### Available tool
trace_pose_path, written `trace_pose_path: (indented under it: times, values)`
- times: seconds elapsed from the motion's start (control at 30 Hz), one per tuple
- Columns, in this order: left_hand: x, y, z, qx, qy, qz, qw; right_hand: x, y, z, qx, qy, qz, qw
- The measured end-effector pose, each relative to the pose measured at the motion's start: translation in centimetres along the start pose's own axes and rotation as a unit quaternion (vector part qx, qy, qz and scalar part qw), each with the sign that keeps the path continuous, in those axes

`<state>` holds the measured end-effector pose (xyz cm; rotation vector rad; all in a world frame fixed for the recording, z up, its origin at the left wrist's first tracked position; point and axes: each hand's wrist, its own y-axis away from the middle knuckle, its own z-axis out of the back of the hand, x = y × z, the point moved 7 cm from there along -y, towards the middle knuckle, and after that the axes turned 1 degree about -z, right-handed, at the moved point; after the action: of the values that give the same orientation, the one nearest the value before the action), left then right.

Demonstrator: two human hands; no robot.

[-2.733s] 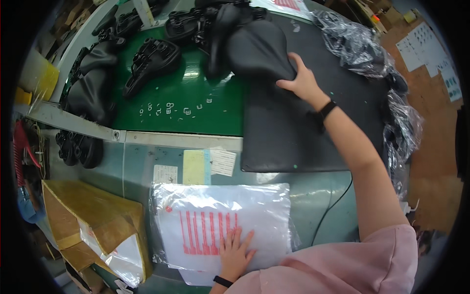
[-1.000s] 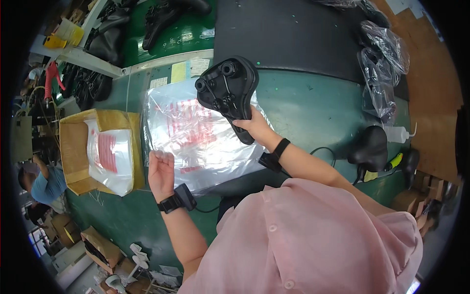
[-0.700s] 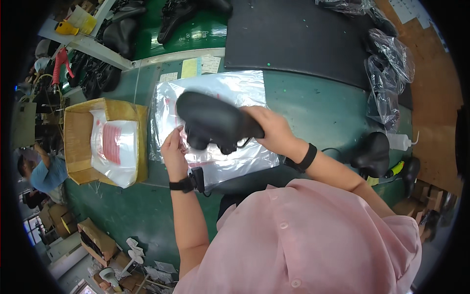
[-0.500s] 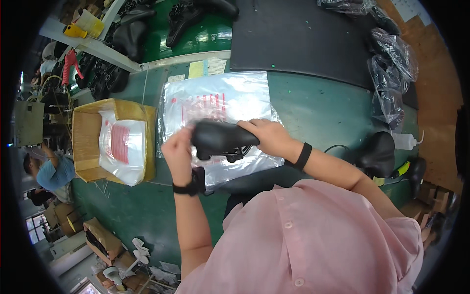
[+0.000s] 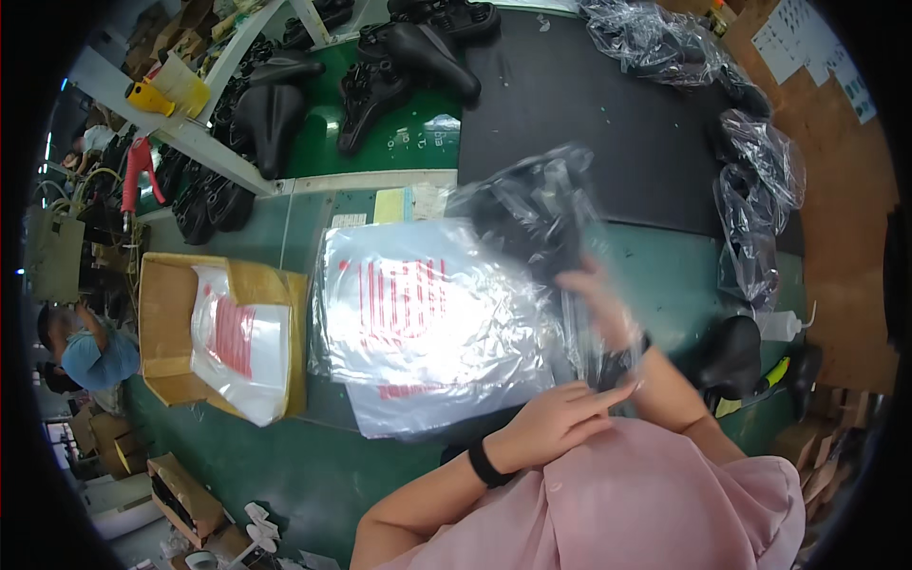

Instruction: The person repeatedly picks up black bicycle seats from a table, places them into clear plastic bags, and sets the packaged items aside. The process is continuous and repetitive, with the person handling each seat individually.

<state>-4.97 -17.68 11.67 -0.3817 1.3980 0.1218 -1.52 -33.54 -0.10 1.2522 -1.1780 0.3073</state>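
A dark bicycle saddle (image 5: 522,223), smeared by motion, shows through a clear plastic bag (image 5: 573,171) at the right edge of the stacked bags. My right hand (image 5: 608,309) reaches up along the bag's right side, its fingertips at the saddle's lower end. Blur hides whether those fingers grip it. Close to my shirt, my left hand (image 5: 575,413) points right with its fingers together, pinching at the lower edge of the clear bag. Beneath the saddle lies the stack of flat clear bags with red print (image 5: 399,304), on the green table.
A cardboard box (image 5: 166,328) of printed bags stands left of the stack. Several black saddles (image 5: 271,119) lie at the back left. Bagged items (image 5: 750,209) line the dark mat's (image 5: 617,123) right side. At the right are another saddle (image 5: 730,356) and a squeeze bottle (image 5: 781,326).
The saddle has moved up and right from over the stack and is now inside a clear bag. My left hand has swung right, toward my shirt; my right hand has moved right.
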Motion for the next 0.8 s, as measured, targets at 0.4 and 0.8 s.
trace_pose_path:
  times: [0.4,0.8]
  values:
    - [18.1,9.8,12.5,-0.114,-0.365,0.319,0.867,22.2,-29.5,-6.3,-0.122,0.344,0.329,0.871]
    - [18.5,9.8,13.9,-0.140,-0.343,0.335,0.866,19.5,-33.6,-7.0,0.074,0.150,0.230,0.959]
